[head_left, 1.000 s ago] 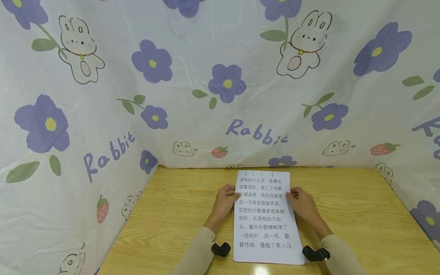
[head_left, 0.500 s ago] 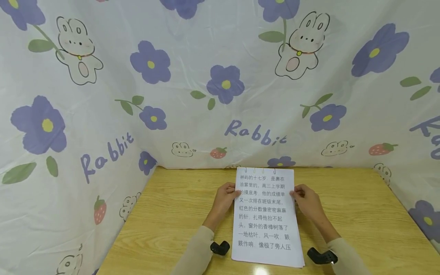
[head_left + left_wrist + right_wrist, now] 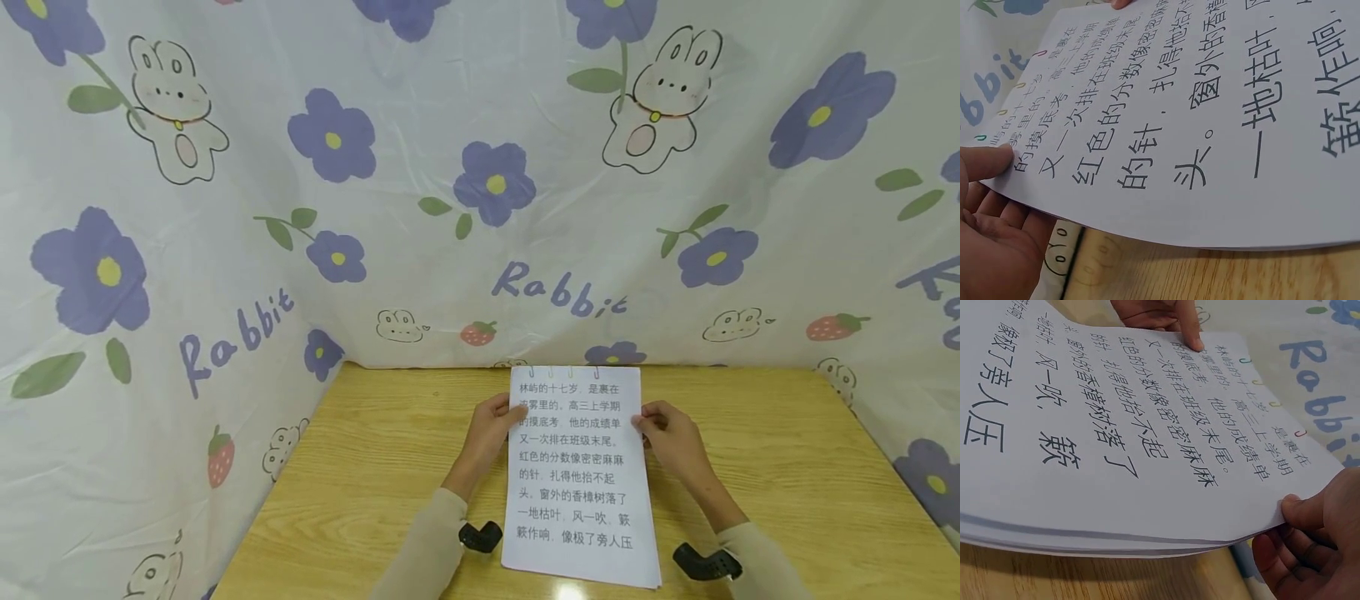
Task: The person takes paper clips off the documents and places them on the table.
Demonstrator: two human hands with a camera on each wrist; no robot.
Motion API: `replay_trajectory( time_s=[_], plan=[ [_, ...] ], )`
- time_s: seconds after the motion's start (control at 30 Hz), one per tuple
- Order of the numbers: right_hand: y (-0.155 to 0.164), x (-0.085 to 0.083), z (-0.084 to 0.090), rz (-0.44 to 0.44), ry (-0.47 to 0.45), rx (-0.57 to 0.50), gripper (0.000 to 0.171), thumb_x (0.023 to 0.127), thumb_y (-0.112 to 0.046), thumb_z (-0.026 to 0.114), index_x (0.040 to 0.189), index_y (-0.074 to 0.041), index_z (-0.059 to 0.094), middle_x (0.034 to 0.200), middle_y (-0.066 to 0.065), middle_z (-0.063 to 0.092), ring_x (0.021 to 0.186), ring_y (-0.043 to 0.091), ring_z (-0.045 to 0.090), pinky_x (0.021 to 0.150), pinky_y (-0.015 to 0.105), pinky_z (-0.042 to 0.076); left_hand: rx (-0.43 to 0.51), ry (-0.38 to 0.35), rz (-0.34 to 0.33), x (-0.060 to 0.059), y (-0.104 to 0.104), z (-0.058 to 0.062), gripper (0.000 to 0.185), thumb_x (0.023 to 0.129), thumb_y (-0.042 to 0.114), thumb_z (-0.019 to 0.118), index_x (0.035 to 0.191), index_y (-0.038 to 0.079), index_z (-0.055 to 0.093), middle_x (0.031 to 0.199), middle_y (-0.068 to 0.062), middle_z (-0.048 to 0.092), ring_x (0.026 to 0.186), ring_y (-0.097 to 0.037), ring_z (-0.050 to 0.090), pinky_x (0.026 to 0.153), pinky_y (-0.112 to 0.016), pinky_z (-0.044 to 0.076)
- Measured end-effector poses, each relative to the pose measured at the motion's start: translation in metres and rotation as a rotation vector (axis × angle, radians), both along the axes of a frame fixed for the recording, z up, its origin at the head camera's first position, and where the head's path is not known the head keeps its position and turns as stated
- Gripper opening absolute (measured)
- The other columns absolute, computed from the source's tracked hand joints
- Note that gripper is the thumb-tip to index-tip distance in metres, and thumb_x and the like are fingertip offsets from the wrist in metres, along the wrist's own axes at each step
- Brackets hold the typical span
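Note:
A stack of white sheets (image 3: 577, 475) printed with large Chinese text is held a little above the wooden table (image 3: 375, 475). Several coloured paper clips (image 3: 561, 371) fasten its top edge. My left hand (image 3: 491, 433) pinches the left edge, thumb on top of the page (image 3: 991, 164) and fingers beneath. My right hand (image 3: 671, 442) pinches the right edge in the same way, thumb on top (image 3: 1300, 509). The stack (image 3: 1116, 444) sags slightly between both hands; its near end droops toward the table.
A cloth backdrop (image 3: 480, 183) printed with purple flowers, rabbits and the word "Rabbit" walls the table at the back and both sides. Black wrist-camera mounts (image 3: 480, 536) sit on both forearms near the table's front edge.
The paper stack has shifted slightly, its upper part moving up and a bit left. My left thumb now lies further onto the page. Both hands keep their grip.

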State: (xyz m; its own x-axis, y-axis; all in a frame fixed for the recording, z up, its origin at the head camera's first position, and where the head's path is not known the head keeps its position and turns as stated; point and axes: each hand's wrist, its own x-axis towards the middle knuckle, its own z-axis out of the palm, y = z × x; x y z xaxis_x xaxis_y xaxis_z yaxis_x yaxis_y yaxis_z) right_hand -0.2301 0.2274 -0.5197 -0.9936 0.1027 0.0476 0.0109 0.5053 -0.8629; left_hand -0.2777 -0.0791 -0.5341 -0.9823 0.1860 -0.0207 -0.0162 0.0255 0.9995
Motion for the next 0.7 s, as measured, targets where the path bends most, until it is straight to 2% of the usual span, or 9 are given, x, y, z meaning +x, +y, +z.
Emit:
replay_trajectory(
  time_s=[0.23,0.7],
  plan=[
    [0.0007,0.0014,0.0007,0.007,0.009,-0.006,0.024,0.108,-0.013,0.063,0.12,0.007,0.065,0.105,0.02,0.072,0.086,0.026,0.069,0.071,0.029,0.06,0.016,0.03,-0.01,0.0005,-0.0003,0.0002,0.035,0.105,0.025,0.07,0.135,0.007,0.071,0.114,-0.016,0.081,0.093,-0.023,0.08,0.078,-0.027,0.063],
    [0.005,0.0002,0.0011,0.022,0.01,-0.004,0.025,0.106,-0.016,0.066,0.118,0.006,0.067,0.106,0.02,0.073,0.086,0.022,0.07,0.073,0.029,0.062,0.007,0.024,0.016,0.001,0.0004,0.0007,0.039,0.103,0.03,0.073,0.132,0.004,0.072,0.11,-0.014,0.081,0.092,-0.024,0.081,0.077,-0.029,0.064]
  ],
)
